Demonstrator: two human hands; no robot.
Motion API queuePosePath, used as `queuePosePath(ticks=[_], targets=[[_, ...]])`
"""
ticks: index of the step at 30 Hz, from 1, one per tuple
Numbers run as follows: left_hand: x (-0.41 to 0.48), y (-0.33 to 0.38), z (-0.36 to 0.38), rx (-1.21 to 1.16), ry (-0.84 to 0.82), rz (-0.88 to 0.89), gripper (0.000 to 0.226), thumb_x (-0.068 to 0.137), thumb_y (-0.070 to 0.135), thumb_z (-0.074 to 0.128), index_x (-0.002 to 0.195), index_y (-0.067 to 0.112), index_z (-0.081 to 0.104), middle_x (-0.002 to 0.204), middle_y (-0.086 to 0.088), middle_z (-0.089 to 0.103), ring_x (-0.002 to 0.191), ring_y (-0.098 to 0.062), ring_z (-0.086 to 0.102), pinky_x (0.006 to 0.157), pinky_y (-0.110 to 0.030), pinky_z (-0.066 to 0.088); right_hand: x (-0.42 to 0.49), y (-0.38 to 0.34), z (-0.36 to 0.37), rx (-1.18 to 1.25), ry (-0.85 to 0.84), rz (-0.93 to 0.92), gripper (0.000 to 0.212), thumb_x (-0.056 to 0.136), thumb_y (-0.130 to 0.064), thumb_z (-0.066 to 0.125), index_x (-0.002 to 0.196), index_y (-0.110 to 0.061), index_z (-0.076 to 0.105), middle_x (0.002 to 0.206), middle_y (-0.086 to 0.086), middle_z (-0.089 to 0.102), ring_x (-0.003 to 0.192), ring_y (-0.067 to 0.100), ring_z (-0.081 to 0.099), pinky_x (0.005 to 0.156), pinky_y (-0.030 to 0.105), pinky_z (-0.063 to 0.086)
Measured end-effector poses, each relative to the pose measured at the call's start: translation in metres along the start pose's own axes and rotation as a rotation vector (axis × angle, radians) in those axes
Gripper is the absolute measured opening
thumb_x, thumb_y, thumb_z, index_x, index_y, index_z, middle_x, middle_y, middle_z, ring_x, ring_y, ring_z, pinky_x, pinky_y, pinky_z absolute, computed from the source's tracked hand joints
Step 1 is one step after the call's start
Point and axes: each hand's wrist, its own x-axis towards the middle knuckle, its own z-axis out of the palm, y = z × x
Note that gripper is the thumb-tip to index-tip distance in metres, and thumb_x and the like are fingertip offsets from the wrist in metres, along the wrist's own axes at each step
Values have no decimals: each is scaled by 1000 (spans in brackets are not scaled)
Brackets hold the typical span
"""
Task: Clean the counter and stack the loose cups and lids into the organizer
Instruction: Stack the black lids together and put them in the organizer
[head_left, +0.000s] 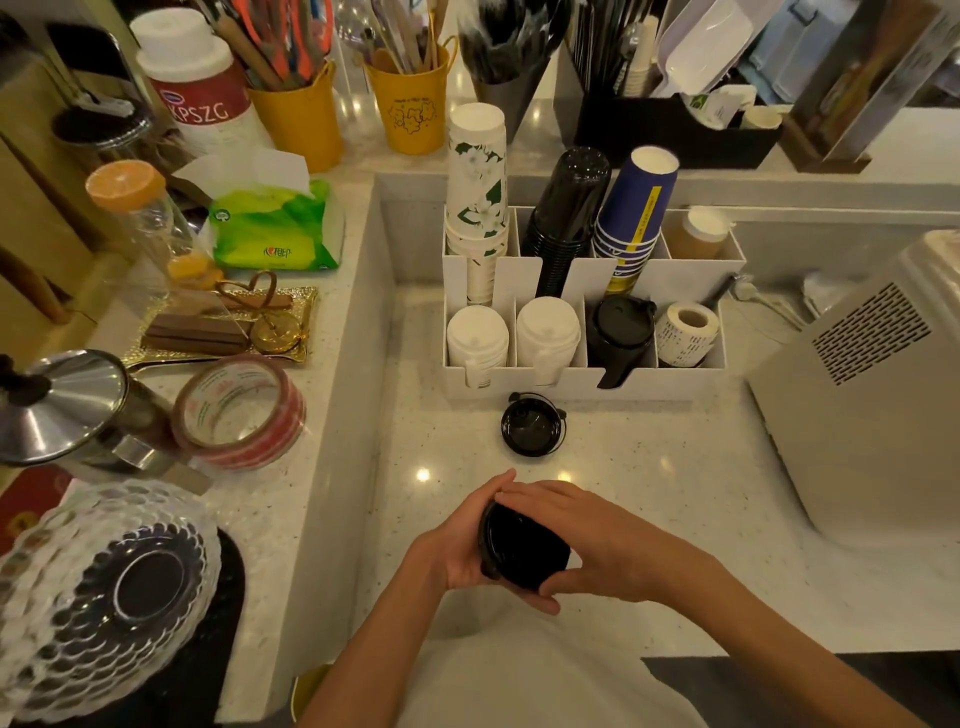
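Note:
Both hands hold a small stack of black lids (522, 556) low over the counter's front. My left hand (462, 545) cups it from the left, and my right hand (587, 540) covers its top and right side. One loose black lid (532, 424) lies on the counter just in front of the white organizer (582, 382). The organizer's back row holds floral cups (477, 192), black cups (566, 208) and blue cups (634, 208). Its front row holds two stacks of white lids (477, 335), black lids (621, 327) and a label roll (685, 330).
A white appliance (862, 395) stands at the right. The raised ledge on the left carries a tape roll (241, 413), a steel lid (57, 405), a gold tray (218, 332), a tissue pack (275, 228) and a jar. Yellow utensil pots (410, 104) stand behind.

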Motion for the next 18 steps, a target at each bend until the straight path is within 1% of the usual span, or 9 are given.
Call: queuePosePath(ticks=[3, 5, 7, 8, 10, 12, 13, 15, 18], targets=[[1, 2, -4, -21, 42, 17, 59, 87, 62, 57, 115, 15, 75, 108, -17, 76, 103, -36, 72, 79, -53, 61, 7, 0, 0, -60, -18, 10, 94, 82, -43, 72, 152, -41, 11, 160, -18, 17, 145, 7, 18, 117, 28, 25], [0, 1, -3, -66, 82, 49, 49, 80, 54, 65, 105, 15, 79, 102, -15, 78, 93, -33, 76, 75, -47, 62, 10, 1, 1, -30, -30, 9, 88, 85, -47, 65, 154, -38, 11, 162, -16, 13, 146, 7, 18, 116, 23, 24], [3, -1, -1, -180, 81, 111, 54, 66, 43, 78, 112, 14, 77, 106, -15, 77, 94, -33, 75, 79, -46, 61, 14, 2, 5, 72, -20, 75, 74, 89, -53, 51, 152, -40, 15, 161, -12, 21, 138, 8, 35, 109, 17, 33], [6, -1, 3, -240, 61, 136, 59, 63, 38, 81, 117, 14, 75, 111, -15, 75, 99, -33, 73, 82, -47, 60, 16, 2, 8, 162, 18, 139, 61, 90, -54, 43, 147, -44, 22, 153, -10, 37, 125, 7, 49, 101, 17, 41], [14, 3, 8, -309, 90, 204, 53, 77, 42, 72, 122, 14, 70, 122, -16, 70, 111, -32, 67, 84, -51, 59, 22, 1, 17, 317, 171, 250, 30, 96, -48, 33, 125, -49, 41, 113, -5, 66, 89, 5, 61, 80, 26, 52], [21, 6, 3, -333, 165, 289, 56, 95, 55, 49, 131, 14, 64, 131, -16, 67, 120, -31, 64, 87, -51, 59, 32, 4, 30, 462, 383, 344, 21, 101, -36, 34, 113, -48, 47, 87, -7, 67, 72, 3, 62, 65, 21, 50], [22, 5, -1, -310, 176, 322, 59, 98, 59, 43, 133, 15, 62, 133, -16, 66, 122, -32, 64, 91, -52, 57, 36, 5, 36, 564, 492, 383, 23, 102, -30, 36, 109, -46, 50, 87, -9, 67, 75, -1, 63, 63, 16, 49], [19, 3, -8, -211, 206, 364, 56, 94, 56, 55, 133, 15, 62, 131, -18, 67, 122, -35, 63, 96, -55, 55, 44, 7, 44, 872, 621, 467, 26, 103, -26, 39, 106, -38, 60, 98, -4, 69, 90, 3, 67, 73, 16, 55], [15, -1, -17, -135, 255, 398, 61, 85, 43, 75, 133, 9, 59, 128, -22, 67, 120, -43, 63, 99, -55, 54, 54, 12, 49, 1225, 487, 579, 31, 104, -29, 38, 112, -22, 67, 109, 8, 70, 94, 22, 72, 72, 33, 60]])
